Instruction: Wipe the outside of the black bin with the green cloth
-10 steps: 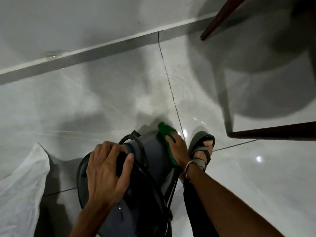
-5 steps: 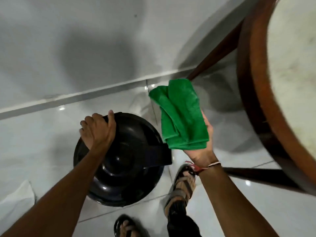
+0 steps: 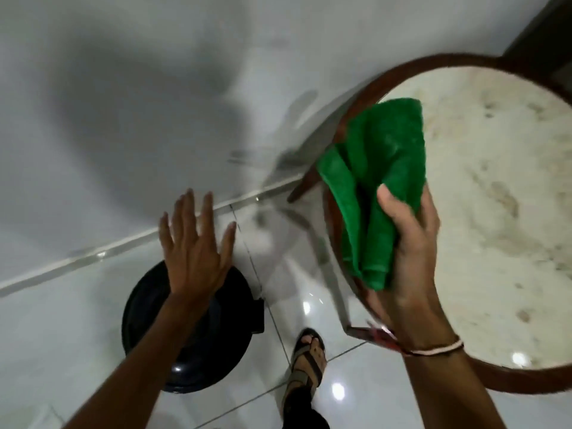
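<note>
White glossy floor tiles (image 3: pixel 77 335), wall behind. Black bin (image 3: pixel 216 335) upright on floor, lid on. Left hand (image 3: pixel 195 252) above bin, fingers spread flat, holding nothing. Right hand (image 3: pixel 408 252) raised, gripping folded green cloth (image 3: pixel 380 181) between thumb and fingers, over edge of round marble surface (image 3: pixel 495 212). Sandalled foot (image 3: pixel 309 360) just beside bin.

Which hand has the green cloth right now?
The right hand, raised over the round table, has the green cloth in its grip; the left hand is open and empty above the black bin.
</note>
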Motion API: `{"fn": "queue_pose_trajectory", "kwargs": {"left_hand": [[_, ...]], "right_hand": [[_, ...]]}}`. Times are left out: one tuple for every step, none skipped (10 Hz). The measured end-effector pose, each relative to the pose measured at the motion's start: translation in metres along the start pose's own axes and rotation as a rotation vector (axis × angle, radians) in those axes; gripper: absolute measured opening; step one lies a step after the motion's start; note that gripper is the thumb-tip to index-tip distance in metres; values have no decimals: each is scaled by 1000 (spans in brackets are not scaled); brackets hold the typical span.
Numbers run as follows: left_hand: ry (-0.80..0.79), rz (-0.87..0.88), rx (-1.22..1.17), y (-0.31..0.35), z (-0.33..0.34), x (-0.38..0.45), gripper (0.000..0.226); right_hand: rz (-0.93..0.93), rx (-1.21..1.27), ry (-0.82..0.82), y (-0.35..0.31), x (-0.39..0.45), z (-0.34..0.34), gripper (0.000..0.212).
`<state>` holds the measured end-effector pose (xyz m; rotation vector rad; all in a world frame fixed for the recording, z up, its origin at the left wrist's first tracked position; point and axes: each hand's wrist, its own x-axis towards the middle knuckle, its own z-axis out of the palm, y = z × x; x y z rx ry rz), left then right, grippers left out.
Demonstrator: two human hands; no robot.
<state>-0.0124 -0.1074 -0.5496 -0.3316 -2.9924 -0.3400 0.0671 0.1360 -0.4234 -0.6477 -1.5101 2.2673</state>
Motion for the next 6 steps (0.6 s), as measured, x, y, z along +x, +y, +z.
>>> {"fn": "queue_pose_trajectory", "kwargs": {"left_hand": [[121, 162, 47, 52, -49, 13, 66], [141, 234, 104, 88, -92, 29, 72], [186, 312, 138, 106, -148, 51, 78], [256, 372, 186, 107, -229, 74, 80], [365, 355, 176, 100, -335, 102, 81], [574, 340, 177, 93, -462, 116, 84]], "right_hand": [[-345, -997, 164, -30, 17, -35, 50], [-60, -1581, -32, -32, 31, -61, 56], [62, -1839, -206, -50, 36, -65, 66], [-84, -1825, -159, -106, 35, -31, 75], [-268, -1842, -57, -199, 39, 41, 86], [-588, -1756, 40, -313, 21, 126, 89]]}}
